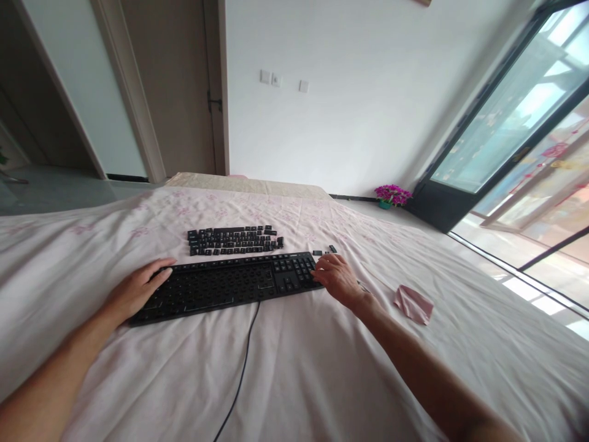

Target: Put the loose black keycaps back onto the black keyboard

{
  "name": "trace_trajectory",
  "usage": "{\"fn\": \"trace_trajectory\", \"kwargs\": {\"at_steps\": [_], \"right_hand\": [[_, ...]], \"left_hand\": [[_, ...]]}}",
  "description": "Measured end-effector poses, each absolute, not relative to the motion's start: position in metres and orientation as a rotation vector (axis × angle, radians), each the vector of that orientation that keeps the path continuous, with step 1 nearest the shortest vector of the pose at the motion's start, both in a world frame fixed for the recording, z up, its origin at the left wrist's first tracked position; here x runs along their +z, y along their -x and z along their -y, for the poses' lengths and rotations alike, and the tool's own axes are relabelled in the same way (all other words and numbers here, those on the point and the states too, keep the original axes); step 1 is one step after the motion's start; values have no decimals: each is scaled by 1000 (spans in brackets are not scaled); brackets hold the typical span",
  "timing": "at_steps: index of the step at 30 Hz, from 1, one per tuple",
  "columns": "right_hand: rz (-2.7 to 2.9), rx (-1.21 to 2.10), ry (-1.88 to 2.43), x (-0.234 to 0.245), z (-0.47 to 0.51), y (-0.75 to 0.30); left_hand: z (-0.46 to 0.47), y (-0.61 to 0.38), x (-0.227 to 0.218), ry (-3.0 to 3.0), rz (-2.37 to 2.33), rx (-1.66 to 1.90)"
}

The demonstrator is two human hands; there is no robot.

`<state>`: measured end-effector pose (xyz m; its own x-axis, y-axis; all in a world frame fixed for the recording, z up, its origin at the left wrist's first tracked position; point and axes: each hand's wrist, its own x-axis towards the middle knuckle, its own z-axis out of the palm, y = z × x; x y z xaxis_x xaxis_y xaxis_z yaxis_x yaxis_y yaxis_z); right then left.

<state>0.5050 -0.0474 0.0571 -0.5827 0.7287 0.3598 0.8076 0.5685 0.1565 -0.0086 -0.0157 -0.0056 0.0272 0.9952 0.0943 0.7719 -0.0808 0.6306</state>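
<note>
Cable (246,350) trails off the near edge of the keyboard (216,288) on the bed (294,380). Left hand (140,285) has fingers spread at its left end, right hand (337,275) fingers curled at its right end, can't tell if pinching. I'd brace both ends; don't nudge loose keycaps (237,241) beyond it.

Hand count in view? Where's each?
2: bare left hand at the left end of the long, black, rectangular keyboard; bare right hand at its right end, some fingertips hidden. No other hands show.
</note>
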Motion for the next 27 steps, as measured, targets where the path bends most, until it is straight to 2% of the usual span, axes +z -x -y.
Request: {"fn": "trace_trajectory", "kwargs": {"at_steps": [16, 23, 27], "right_hand": [[2590, -473, 1352, 47, 79, -491], [2172, -5, 1520, 40, 66, -506], [1949, 130, 1585, 22, 47, -516]], "left_hand": [[13, 12, -12, -1916, -1779, 736], [23, 9, -2, -1743, -1732, 884], [31, 2, 4, -1688, -1567, 1033]]}}
